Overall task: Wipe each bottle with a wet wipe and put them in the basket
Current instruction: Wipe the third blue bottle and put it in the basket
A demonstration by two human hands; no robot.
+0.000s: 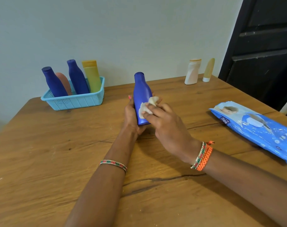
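Blue plastic bottle (142,94) seems light, stiff, maybe slippery when wet; left hand (131,115) grips its lower body, right hand (165,123) pinches crumpled white wet wipe (147,107) against it.

A brown wooden surface (41,161) with dark cracks stands against a pale grey wall (123,30); a black panelled door (262,54) is at far right.

Blue bottle (142,92) upright, held mid-table; crumpled white wipe (147,107) against it.

Bare table (57,153) lies between hands and basket (74,100). Four bottles fill the basket's rear and left; its front right is free. Wipes pack (254,128) occupies the right side.
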